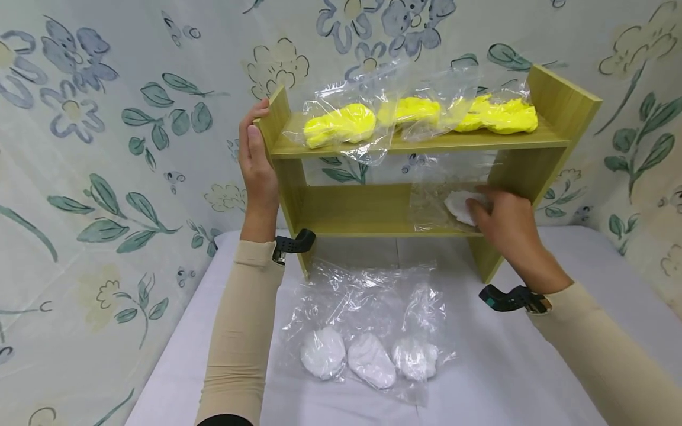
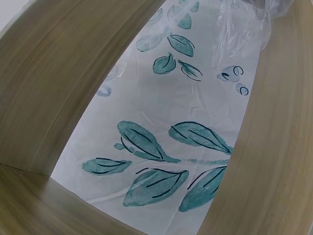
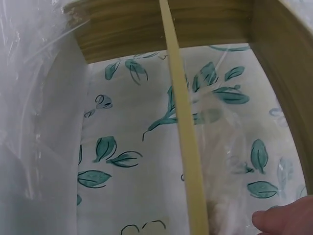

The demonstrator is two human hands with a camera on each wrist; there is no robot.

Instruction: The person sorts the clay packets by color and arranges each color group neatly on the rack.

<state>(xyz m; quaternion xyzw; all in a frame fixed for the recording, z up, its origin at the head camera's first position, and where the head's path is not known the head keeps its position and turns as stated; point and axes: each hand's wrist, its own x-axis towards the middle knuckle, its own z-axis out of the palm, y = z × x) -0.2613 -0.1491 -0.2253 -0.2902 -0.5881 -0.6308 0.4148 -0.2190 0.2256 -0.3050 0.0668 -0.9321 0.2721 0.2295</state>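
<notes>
Evidently, yellow bags (image 1: 341, 125) are shelved; three white bags (image 1: 322, 353) aren't. Left hand (image 1: 259, 168) grips the shelf (image 1: 351, 207), right hand (image 1: 508, 222) another bag (image 1: 458, 206).

Backdrop: you have a pale floral sheet (image 1: 32, 168) filling the rear and both sides, warmer in tone toward your far right.
Blue flowers: printed blooms (image 1: 79, 58) cluster at your upper left and top centre, some with yellowish centres.
Cream flowers: you see looser, dark-outlined blossoms (image 1: 277, 65) scattered between them.
Leaves: teal-green sprays (image 1: 103, 228) run across the print; both wrist views show you leaves up close.
Berries: small bluish dots (image 1: 174, 177) with dark curls.
Tabletop: before you, a smooth white covering (image 1: 194, 331) reaches back to the print.
</notes>
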